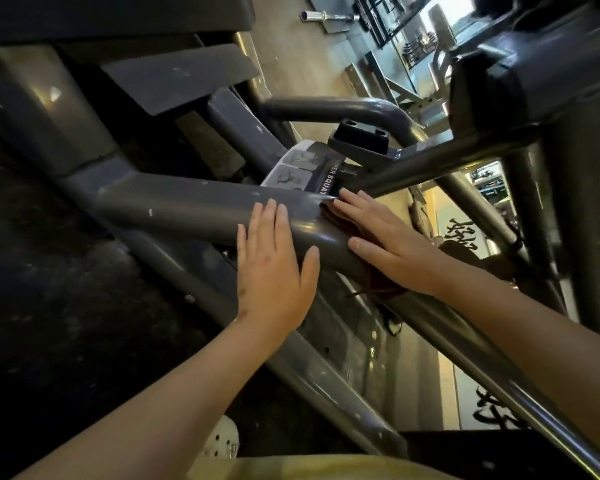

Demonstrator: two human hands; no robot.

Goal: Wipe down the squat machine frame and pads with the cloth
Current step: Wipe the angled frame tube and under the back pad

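Looking down through the head camera, I see a thick grey tube [187, 209] of the squat machine crossing the view, its long axis running from the middle left down toward the lower right corner. The cloth [329, 212], dark reddish brown, is draped over this tube just below the "SUPER SQUAT" label [305, 168]. It lies lengthwise along the tube, one end poking out past the fingertips toward the label and the other bunched under the wrist.

My right hand [385, 244] presses flat on the cloth, fingers straight and close together and pointing up the tube, thumb held out to the side. My left hand [274, 271] rests bare on the tube just beside it, palm down, fingers straight and together, thumb spread toward the right hand. The two hands are near each other but apart.

A dark pad [111, 12] sits at the upper left, and a white shoe [222, 441] shows on the floor [49, 306] below.
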